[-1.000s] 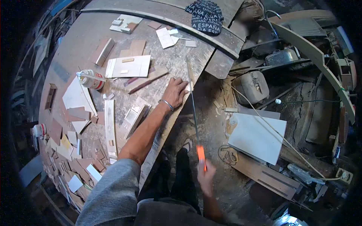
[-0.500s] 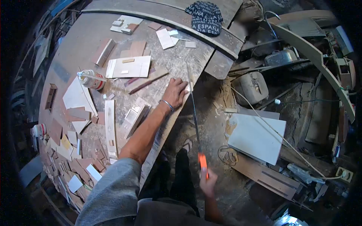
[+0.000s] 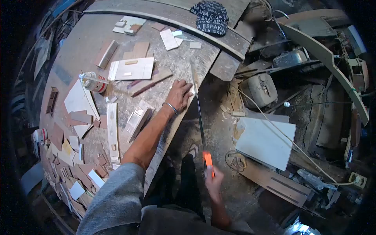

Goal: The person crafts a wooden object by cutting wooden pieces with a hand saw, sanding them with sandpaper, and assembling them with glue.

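Near the edge of the worktable (image 3: 184, 58), my left hand (image 3: 179, 95) presses down with bent fingers on a small pale piece of wood (image 3: 192, 90), most of it hidden under the fingertips. Right beside those fingers runs the long thin blade of a handsaw (image 3: 200, 121), crossing the table edge. My right hand (image 3: 214, 181) is closed around the saw's orange handle, below the table edge and close to my body. A narrow dark-edged wood strip (image 3: 152, 84) lies left of my left hand, and a small built-up wooden block (image 3: 137, 122) sits by my forearm.
A white glue tub (image 3: 93, 83) stands on the table among panels and many offcuts (image 3: 78, 176). A patterned cap (image 3: 211, 19) lies at the back. On the floor to the right are a jerrycan (image 3: 259, 89), a white board (image 3: 266, 141) and a cable (image 3: 282, 131).
My right hand and the saw have moved slightly forward, away from my body. My left hand stays pressed at the table edge. The whole view has shifted a little.
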The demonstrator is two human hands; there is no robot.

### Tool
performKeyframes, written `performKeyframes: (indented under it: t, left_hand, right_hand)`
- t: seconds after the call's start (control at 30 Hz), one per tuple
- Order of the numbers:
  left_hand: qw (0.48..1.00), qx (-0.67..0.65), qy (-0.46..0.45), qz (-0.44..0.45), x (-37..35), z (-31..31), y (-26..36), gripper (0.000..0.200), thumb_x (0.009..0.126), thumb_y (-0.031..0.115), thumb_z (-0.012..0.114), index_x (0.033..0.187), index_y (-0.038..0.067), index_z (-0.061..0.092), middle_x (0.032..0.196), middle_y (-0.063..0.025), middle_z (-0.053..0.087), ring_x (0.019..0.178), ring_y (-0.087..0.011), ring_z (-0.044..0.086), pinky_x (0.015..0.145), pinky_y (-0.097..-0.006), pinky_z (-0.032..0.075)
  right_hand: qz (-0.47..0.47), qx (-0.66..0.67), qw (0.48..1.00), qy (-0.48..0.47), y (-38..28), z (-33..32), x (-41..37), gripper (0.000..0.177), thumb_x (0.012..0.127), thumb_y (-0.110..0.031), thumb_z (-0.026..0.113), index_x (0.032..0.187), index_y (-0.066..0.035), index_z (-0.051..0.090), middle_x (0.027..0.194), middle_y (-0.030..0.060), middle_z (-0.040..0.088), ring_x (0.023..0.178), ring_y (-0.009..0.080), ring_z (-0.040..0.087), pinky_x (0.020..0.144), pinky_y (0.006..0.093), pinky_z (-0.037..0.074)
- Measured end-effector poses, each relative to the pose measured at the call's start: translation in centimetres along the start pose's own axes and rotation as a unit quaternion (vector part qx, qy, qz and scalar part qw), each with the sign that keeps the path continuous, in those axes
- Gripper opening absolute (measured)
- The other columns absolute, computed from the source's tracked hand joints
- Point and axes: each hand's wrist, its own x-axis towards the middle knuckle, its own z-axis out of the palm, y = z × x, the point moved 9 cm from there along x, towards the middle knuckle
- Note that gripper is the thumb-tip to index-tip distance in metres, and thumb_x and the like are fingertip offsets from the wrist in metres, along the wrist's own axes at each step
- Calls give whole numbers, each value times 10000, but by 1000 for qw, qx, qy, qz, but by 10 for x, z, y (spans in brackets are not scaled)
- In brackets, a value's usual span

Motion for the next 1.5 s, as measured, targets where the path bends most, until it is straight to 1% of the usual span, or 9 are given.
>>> performKeyframes:
  t: [0.3,0.43,0.57,0.63,0.77,0.97,1.27,1.43,1.5]
  left_hand:
    - [1000,-7,-1,-8,-11,9,-2,325,868,124,693,1167,-1,666,1001,-187,562,950,-391,503,869,-455,447]
    - [999,9,46,7,-6,5,-8,340,876,135,690,1178,-18,661,988,-187,568,906,-378,486,832,-450,433]
    - [999,12,34,-28,-3,1,-3,330,870,93,681,1178,-24,654,1037,-202,572,965,-397,511,886,-465,449]
    - [997,5,72,-27,-5,0,-4,334,877,109,684,1179,-32,656,1032,-207,578,949,-395,513,872,-468,443]
    - [995,14,83,-55,-3,5,-17,358,866,105,699,1192,-36,655,1103,-219,580,1031,-411,533,929,-466,452]
    - [985,20,156,-78,-7,-29,-14,403,873,109,687,1243,-39,632,1297,-260,599,1213,-449,549,1057,-478,450]
    - [930,24,299,-213,-70,-47,-34,195,914,25,628,1079,-26,718,1057,-217,707,961,-375,703,884,-406,556]
    - [909,68,323,-254,-80,-39,-17,348,886,13,604,1226,-36,659,1309,-299,594,1176,-450,580,1032,-484,473]
    - [936,175,176,-249,-59,-30,-15,476,808,6,624,1283,-15,627,1402,-299,533,1192,-453,534,1047,-492,461]
  right_hand:
    - [5,-19,1000,2,-14,2,36,446,1050,-264,592,676,-30,531,568,-12,485,544,79,446,499,300,341]
    - [-77,-72,994,9,-22,2,51,462,1049,-262,590,657,-23,538,568,-14,490,544,80,452,501,292,345]
    - [-83,18,996,-14,-54,10,96,471,1051,-282,591,659,-29,532,574,-33,493,558,65,440,504,297,339]
    - [-59,9,998,-28,-55,6,109,450,1029,-277,623,685,-3,532,579,27,453,587,83,407,515,337,344]
    - [-99,-17,994,-42,-67,15,155,462,1030,-286,622,697,24,537,580,37,464,597,89,398,526,359,349]
    - [-29,145,984,-98,-92,2,178,451,1056,-289,591,689,-30,559,604,-22,504,536,77,453,502,284,377]
    - [-59,270,956,-96,-112,-49,166,426,1080,-249,552,710,-39,533,610,22,510,542,104,481,512,277,382]
    - [-104,69,991,-51,-126,-75,177,408,1034,-283,644,717,-35,576,610,-20,522,571,78,479,534,273,384]
    - [-179,-5,983,-29,-148,-79,187,386,1012,-265,677,731,-17,587,618,-22,518,584,77,477,533,288,381]
